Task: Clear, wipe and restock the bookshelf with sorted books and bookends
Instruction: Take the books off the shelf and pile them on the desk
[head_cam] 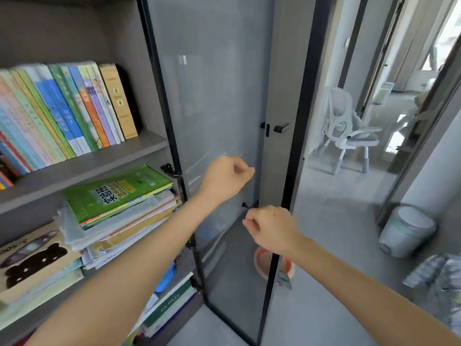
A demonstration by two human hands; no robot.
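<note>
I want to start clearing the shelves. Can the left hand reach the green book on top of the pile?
Probably yes: the glass door stands swung open, and nothing lies between the left hand and the green book.

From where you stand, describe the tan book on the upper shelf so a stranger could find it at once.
Start at the grey bookshelf left of the open glass door. On its upper shelf a row of thin, bright books leans left. The tan book is the last one at the right end of that row, thicker than the rest and the only plain tan spine.
</note>
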